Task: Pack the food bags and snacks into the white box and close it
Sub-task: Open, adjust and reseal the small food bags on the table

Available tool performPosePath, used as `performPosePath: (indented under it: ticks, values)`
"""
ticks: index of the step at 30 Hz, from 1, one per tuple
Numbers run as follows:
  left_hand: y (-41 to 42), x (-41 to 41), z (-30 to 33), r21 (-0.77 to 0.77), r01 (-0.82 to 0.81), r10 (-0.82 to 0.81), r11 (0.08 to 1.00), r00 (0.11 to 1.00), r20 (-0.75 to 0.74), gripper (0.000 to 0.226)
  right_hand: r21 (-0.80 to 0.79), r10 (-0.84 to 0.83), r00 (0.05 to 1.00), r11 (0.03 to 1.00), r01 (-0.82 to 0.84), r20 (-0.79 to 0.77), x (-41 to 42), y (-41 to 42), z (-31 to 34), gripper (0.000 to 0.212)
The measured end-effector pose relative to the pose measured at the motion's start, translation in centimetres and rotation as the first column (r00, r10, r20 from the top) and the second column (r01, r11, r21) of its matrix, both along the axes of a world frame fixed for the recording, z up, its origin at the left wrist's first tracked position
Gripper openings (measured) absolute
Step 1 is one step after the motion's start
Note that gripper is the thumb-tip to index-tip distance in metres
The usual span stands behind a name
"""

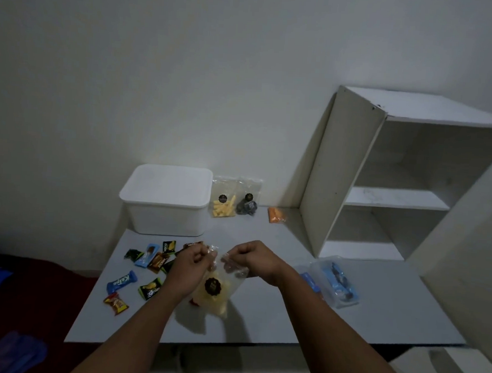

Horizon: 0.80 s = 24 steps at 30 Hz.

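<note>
Here, a dim room, seen from above a grey table (288,318). Near the front edge, a clear food bag (218,285) of pale yellow snacks with a dark round sticker, held up by its top. Left hand (190,258) pinching the bag's top left corner, right hand (253,254) pinching the top right corner, fingers of both curled tight, probably to press the opening shut or straighten it before packing. Toward the back left of the table, the white box (166,201), lid on, not yet opened for filling. Just beside the box on its right, two more clear bags (235,200) leaning against the wall, one with yellow sticks, one with dark pieces, and a small orange packet (276,215) a little further right. Left of the hands, small wrapped snacks (148,264) scattered loose in easy reach. At right, a clear tub (334,281) with blue contents, and a white shelf unit (397,181) standing on the table.
</note>
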<state>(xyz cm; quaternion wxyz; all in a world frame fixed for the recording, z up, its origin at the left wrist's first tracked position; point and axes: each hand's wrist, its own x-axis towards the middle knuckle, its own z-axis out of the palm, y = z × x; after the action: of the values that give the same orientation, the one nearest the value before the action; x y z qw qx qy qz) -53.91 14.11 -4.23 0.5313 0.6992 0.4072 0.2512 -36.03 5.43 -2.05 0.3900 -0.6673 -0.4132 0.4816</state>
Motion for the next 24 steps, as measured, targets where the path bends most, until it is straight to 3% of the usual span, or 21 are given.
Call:
performPosePath:
  ticks: [5,11,15,19,24]
  values:
    - [0.0,0.6,1.2,-0.031,-0.097,0.099,0.995,0.992,0.080,0.028,0.053,-0.140,0.974,0.987,0.152,-0.179,0.1,-0.9,0.2,0.031]
    - [0.5,1.4,1.9,-0.090,-0.187,0.200,0.978,0.966,0.166,0.024,0.159,-0.210,0.959,0.957,0.241,-0.189,0.1,-1.0,0.4,0.024]
    - [0.1,1.6,2.4,-0.146,-0.092,0.113,0.985,0.984,0.139,0.028,0.183,-0.182,0.970,0.960,0.210,-0.161,0.1,-0.9,1.1,0.012]
    - [-0.4,1.8,2.4,0.024,-0.058,0.058,0.998,0.998,0.034,0.032,0.201,-0.203,0.966,0.952,0.233,-0.160,-0.2,-0.7,1.2,0.016]
    - [-0.6,1.9,2.9,-0.002,-0.113,0.112,0.994,0.989,0.096,0.035,0.215,-0.252,0.935,0.927,0.307,-0.249,-0.5,-1.0,0.7,0.014]
